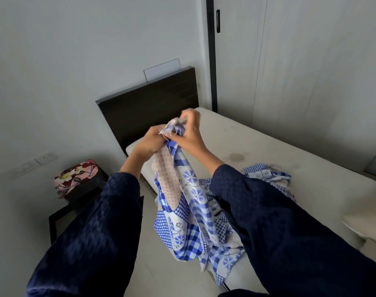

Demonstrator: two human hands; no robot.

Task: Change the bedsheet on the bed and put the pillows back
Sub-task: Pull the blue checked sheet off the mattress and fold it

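A blue-and-white checked bedsheet with flower print (191, 202) hangs bunched from both my hands above the bed's near corner. My left hand (151, 140) grips the gathered fabric just below its top. My right hand (188, 133) pinches the sheet's top edge with curled fingers. The rest of the sheet trails down onto the bare cream mattress (257, 146), and part of it lies crumpled further right (266, 174). A pale pillow (367, 224) lies at the right edge of the bed.
A dark wooden headboard (148, 108) stands against the wall. To the left, a black bedside table (82, 194) carries a floral folded cloth (75, 174). White wardrobe doors (311, 61) fill the right side. A wall socket (45, 157) sits low on the left.
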